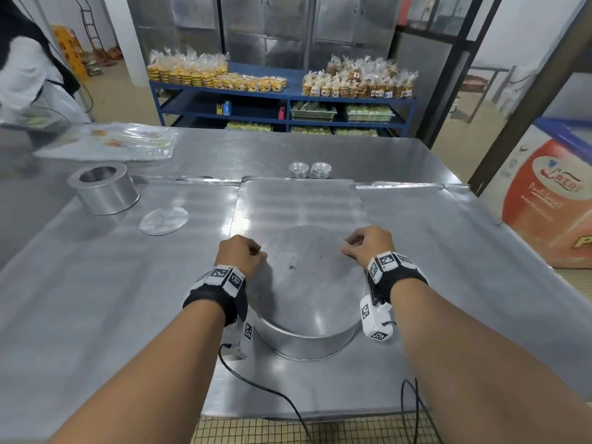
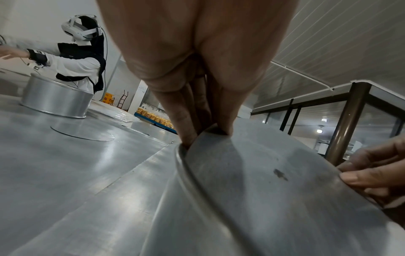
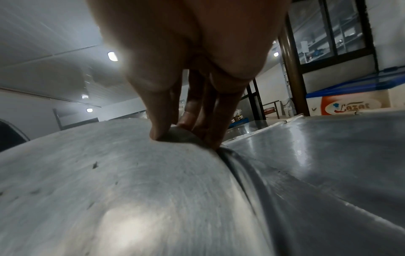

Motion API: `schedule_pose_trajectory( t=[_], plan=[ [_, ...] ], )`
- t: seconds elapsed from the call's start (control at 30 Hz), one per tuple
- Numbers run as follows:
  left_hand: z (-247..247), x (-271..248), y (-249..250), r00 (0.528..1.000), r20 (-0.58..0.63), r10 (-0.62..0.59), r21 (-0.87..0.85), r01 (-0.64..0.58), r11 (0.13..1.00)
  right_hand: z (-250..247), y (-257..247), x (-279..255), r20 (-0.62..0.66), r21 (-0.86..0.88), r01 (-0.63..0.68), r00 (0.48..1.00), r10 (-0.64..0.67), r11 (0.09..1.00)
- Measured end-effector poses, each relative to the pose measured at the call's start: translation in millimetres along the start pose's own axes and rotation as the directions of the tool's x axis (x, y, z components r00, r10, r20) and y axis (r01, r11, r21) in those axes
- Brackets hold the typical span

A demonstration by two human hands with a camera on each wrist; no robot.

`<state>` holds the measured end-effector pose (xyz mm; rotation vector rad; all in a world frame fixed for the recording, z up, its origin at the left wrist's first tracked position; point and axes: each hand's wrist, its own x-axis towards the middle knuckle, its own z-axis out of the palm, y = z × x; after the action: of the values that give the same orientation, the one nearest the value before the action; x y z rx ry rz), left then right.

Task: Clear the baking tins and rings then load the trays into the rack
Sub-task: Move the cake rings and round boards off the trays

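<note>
A wide, low metal baking ring [image 1: 307, 342] stands on a flat tray [image 1: 298, 200] in front of me. A round metal disc [image 1: 307, 277] lies on top of it like a lid. My left hand [image 1: 259, 251] pinches the disc's left edge, and my right hand [image 1: 347, 246] pinches its right edge. In the left wrist view the fingers [image 2: 186, 131] reach under the disc [image 2: 263, 173], just above the ring's rim [image 2: 192, 173]. In the right wrist view the thumb [image 3: 160, 134] presses on top of the disc [image 3: 131, 181] and the fingers [image 3: 215, 136] curl under its edge.
A taller ring [image 1: 105, 187] and a small loose disc [image 1: 164, 220] sit at the left of the steel table [image 1: 96, 299]. Two stacks of small tins [image 1: 309, 169] stand behind the tray. Plastic sheets [image 1: 112, 142] and another person [image 1: 28, 78] are far left; a chest freezer [image 1: 551, 200] stands right.
</note>
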<state>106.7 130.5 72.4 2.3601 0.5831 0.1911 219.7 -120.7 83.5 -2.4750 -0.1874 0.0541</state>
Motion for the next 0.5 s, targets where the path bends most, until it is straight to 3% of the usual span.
schedule_pose_trajectory(
  t=[0.3, 0.4, 0.5],
  plan=[
    [4.9, 3.0, 2.9, 0.999, -0.008, -0.041, 0.044, 0.041, 0.998, -3.3, -5.7, 16.9, 0.14, -0.165, -0.034, 0.988, 0.057, 0.986],
    [2.9, 8.6, 2.5, 0.983, 0.046, -0.18, 0.155, 0.171, 0.973, -5.0, 2.0, 21.3, 0.198, -0.224, -0.061, 0.974, 0.107, 0.973],
    [1.2, 6.8, 2.3, 0.933, 0.174, -0.316, 0.249, 0.268, 0.931, -9.4, 14.2, 20.8, 0.32, -0.298, -0.077, 0.931, 0.176, 0.951]
  ],
)
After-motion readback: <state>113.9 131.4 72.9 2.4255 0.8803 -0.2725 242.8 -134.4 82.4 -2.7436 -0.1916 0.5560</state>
